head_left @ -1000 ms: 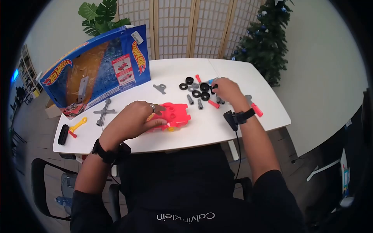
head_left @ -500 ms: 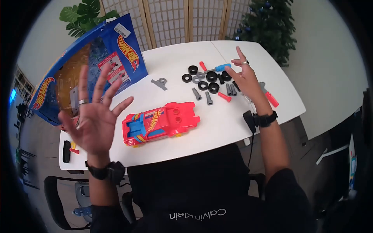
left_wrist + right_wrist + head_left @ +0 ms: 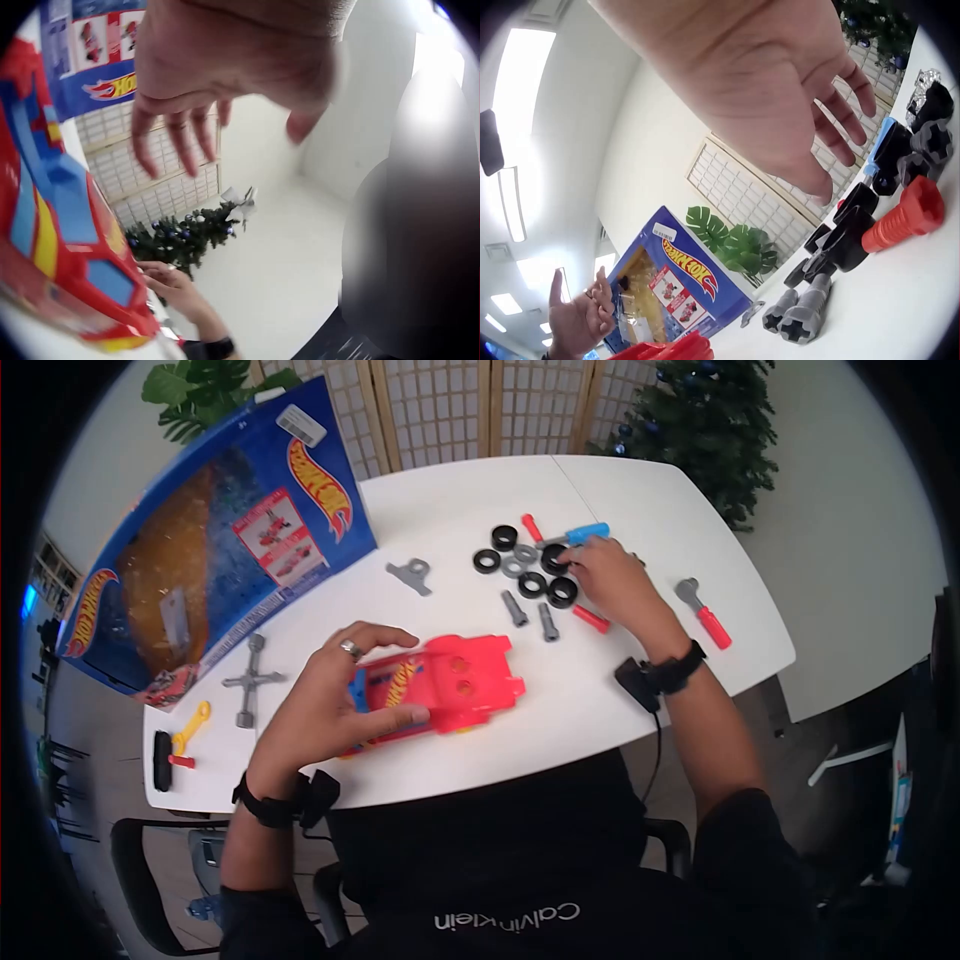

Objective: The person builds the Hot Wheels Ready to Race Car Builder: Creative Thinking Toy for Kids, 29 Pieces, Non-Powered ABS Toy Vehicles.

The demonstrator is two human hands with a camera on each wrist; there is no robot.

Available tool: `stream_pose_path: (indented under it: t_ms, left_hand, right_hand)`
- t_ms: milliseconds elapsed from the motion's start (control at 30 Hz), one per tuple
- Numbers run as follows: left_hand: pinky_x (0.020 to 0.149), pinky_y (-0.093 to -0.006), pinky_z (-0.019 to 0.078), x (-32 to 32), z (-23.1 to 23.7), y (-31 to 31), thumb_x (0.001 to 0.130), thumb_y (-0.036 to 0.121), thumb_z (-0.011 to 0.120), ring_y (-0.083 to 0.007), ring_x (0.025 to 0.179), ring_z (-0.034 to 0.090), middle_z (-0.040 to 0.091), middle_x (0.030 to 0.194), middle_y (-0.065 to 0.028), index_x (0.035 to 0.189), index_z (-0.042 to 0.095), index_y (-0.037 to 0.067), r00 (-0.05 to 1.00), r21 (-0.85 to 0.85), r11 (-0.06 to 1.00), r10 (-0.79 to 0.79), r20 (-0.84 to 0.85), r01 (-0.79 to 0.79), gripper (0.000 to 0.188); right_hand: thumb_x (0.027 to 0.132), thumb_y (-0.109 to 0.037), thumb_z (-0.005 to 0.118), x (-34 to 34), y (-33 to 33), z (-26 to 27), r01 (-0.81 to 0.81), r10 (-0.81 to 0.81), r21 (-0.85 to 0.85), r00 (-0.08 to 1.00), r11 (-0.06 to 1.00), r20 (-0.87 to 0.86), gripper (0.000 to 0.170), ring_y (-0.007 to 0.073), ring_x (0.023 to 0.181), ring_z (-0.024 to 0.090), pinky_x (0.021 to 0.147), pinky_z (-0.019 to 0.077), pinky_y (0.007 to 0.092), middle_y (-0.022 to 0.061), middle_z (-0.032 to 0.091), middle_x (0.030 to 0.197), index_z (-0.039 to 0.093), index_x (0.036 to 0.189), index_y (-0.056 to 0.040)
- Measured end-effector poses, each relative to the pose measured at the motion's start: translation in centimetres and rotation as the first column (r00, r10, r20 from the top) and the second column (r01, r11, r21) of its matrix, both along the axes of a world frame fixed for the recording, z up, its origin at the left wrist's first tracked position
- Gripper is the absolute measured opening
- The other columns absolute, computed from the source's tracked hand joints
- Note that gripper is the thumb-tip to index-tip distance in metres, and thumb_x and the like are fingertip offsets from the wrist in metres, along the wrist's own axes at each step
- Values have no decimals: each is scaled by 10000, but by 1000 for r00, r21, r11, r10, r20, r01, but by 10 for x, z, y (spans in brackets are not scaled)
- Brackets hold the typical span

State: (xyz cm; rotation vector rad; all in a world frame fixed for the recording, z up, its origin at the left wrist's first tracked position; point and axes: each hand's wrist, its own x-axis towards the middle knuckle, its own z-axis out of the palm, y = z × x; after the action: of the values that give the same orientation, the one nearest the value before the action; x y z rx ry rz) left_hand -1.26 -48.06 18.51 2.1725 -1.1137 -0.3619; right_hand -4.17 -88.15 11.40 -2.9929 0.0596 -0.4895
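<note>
A red toy car (image 3: 475,670) with blue and yellow trim lies near the table's front edge. My left hand (image 3: 325,705) hovers around its left part, thumb along the near side and fingers over the far side, loosely spread. Over the cluster of black tyres, my right hand (image 3: 618,582) reaches down, fingertips right at one tyre (image 3: 553,557). Its fingers hang straight and apart in the right wrist view. Grey bolts (image 3: 548,622), a red bolt (image 3: 590,619) and a blue-handled screwdriver (image 3: 588,534) lie around the tyres; the right hand hides some parts.
At the back left stands a large blue toy box (image 3: 350,530). A grey cross wrench (image 3: 252,680), a yellow wrench (image 3: 190,728) and a black piece (image 3: 162,760) lie left. A flat grey part (image 3: 412,574) sits mid-table, a red-handled wrench (image 3: 712,626) on the right.
Half a second ago both hands were raised with fingers spread. The left has since come down over the car, and the right has lowered to the tyres. The head view has shifted slightly.
</note>
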Motion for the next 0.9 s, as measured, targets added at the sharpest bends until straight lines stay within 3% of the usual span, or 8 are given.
stream_pose_path:
  t_ms: [100,300,500,600,667,767,833,900]
  left_hand:
    - [1159,-443,460,-13,-13,-17,605,299,1034,-347,1353,571,600,1441,-138,1459,555,58,985,84,996,-53,166,39,1008]
    - [1175,-456,450,-9,-22,-34,643,367,996,-390,1395,540,591,1473,-208,1557,482,57,980,277,961,-33,194,-23,1094]
    - [1124,-463,496,-1,-14,-33,677,393,966,-410,1330,599,624,1420,-247,1578,453,44,990,309,947,41,138,-83,1095]
    - [1130,-418,491,0,-8,-21,693,377,968,-375,1310,628,636,1404,-234,1607,426,52,990,219,966,122,75,-135,1111]
    - [1151,-421,467,2,-6,-13,722,512,946,-405,1298,628,628,1377,-291,1613,390,-19,988,-71,986,147,-43,-150,1177]
    - [1152,-377,457,-12,5,-9,793,525,920,-310,1300,637,617,1411,-254,1647,310,-35,961,-227,954,141,-240,-197,1190]
    - [1116,-360,488,-18,0,-10,824,472,927,-229,1262,645,613,1417,-196,1670,240,-21,929,-333,916,98,-357,-224,1196]
    - [1107,-361,497,-36,7,-13,817,424,943,-226,1259,646,616,1414,-187,1672,223,-20,899,-370,900,51,-434,-229,1204]
  right_hand:
    - [920,-94,705,5,7,0,-3,2,-86,1000,996,-18,253,326,1096,681,871,582,479,105,697,1113,789,1149,-164]
    - [879,-55,697,10,14,2,-16,20,-216,1000,976,15,114,322,1059,697,825,602,466,133,689,1030,756,970,-87]
    - [850,53,695,13,14,7,105,-91,-202,993,974,77,145,354,1142,633,871,595,466,138,626,1218,722,976,-14]
    - [880,53,692,-11,20,38,24,-11,-37,951,999,308,150,348,1188,644,904,594,474,172,606,1264,700,1026,20]
    - [918,36,704,-42,45,70,-180,98,204,930,962,355,101,371,1249,621,954,564,471,180,585,1289,654,1006,23]
    - [945,-1,715,-87,84,99,-339,217,212,867,916,449,87,375,1248,630,999,540,459,184,571,1337,637,983,7]
    - [915,14,731,-112,111,111,-464,283,366,847,807,450,116,371,1236,644,1036,530,442,185,567,1387,641,986,-7]
    - [863,29,773,-124,130,113,-571,389,316,784,758,484,182,359,1229,658,1032,538,428,182,591,1395,643,982,-14]
